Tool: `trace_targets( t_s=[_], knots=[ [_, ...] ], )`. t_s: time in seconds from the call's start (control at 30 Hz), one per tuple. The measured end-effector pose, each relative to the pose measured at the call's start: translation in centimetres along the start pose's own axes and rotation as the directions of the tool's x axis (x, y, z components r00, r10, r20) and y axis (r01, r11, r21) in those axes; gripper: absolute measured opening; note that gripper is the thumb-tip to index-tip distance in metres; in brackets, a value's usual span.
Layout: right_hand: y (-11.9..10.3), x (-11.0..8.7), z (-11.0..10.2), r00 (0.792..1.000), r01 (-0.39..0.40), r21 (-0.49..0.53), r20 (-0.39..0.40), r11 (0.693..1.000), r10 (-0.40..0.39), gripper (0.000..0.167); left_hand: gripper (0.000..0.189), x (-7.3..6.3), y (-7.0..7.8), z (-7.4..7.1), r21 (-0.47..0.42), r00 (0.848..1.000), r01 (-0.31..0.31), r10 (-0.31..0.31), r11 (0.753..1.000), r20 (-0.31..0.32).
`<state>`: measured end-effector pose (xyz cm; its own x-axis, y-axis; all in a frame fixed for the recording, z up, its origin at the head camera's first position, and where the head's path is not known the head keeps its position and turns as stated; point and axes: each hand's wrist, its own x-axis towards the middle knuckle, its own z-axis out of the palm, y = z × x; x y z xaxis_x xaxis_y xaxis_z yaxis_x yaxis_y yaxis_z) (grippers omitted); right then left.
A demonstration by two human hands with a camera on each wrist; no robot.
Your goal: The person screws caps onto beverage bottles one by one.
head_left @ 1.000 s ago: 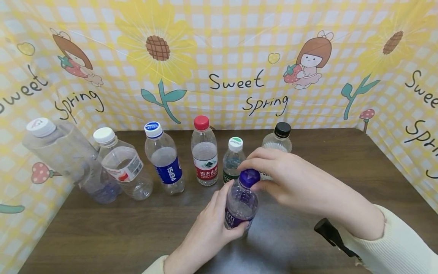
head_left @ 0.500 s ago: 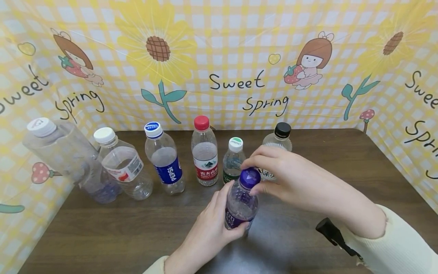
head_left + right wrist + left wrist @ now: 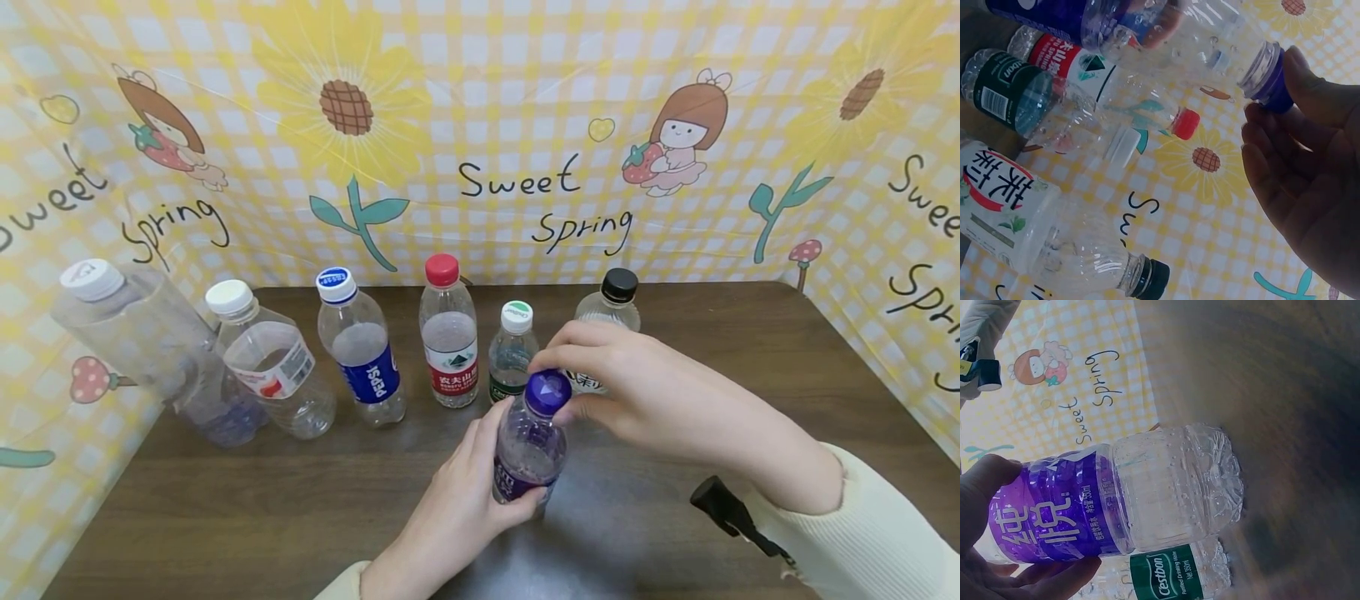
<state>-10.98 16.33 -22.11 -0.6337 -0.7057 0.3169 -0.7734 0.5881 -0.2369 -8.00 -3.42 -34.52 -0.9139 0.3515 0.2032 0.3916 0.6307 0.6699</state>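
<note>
A clear plastic bottle with a purple label stands in front of me, and my left hand grips it around the label. In the left wrist view the thumb and fingers wrap the label of this bottle, and its clear base shows. My right hand pinches the purple bottle cap at the top of the bottle between thumb and fingers. From the right wrist, the cap sits on the neck, with the thumb of the right hand on its upper side and fingertips below.
Behind, a row holds a large clear bottle, a white-capped bottle, a Pepsi bottle, a red-capped bottle, a small green-labelled bottle and a black-capped bottle. A patterned cloth rises behind the wooden table.
The right hand's thumb and fingers shift slightly around the purple cap, and its wrist turns a little. The left hand and the bottle stay in place.
</note>
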Motion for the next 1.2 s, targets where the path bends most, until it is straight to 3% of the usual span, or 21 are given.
trace_targets(
  t_s=[0.33, 0.6, 0.87, 1.0, 1.2],
  knots=[
    [-0.4, -0.1, 0.6, 0.996, -0.033, -0.026, -0.089, 0.999, 0.03, 0.03, 0.088, 0.1, 0.1, 0.0, -0.022, 1.0, 0.015, -0.015, 1.0, 0.011],
    [-0.9, -0.2, 1.1, 0.983, -0.088, -0.038, -0.164, 0.995, 0.08, 0.027, 0.087, -0.1, 0.2, 0.5, 0.034, 0.997, -0.03, 0.032, 0.999, -0.068],
    [-1.7, -0.3, 1.7, 0.965, -0.149, -0.078, -0.228, 0.986, 0.128, 0.032, 0.087, -0.2, 0.3, 0.3, 0.013, 0.999, -0.012, 0.013, 1.0, -0.046],
    [-1.7, -0.2, 1.6, 0.972, -0.143, -0.075, -0.2, 0.987, 0.126, 0.033, 0.087, -0.2, 0.3, 0.3, 0.008, 0.999, -0.009, 0.009, 1.0, -0.04],
    [-0.7, -0.3, 0.6, 0.994, -0.083, 0.003, -0.073, 0.997, 0.083, 0.034, 0.087, -0.1, 0.3, 0.3, 0.025, 0.999, -0.019, 0.02, 1.0, -0.046]
  ],
)
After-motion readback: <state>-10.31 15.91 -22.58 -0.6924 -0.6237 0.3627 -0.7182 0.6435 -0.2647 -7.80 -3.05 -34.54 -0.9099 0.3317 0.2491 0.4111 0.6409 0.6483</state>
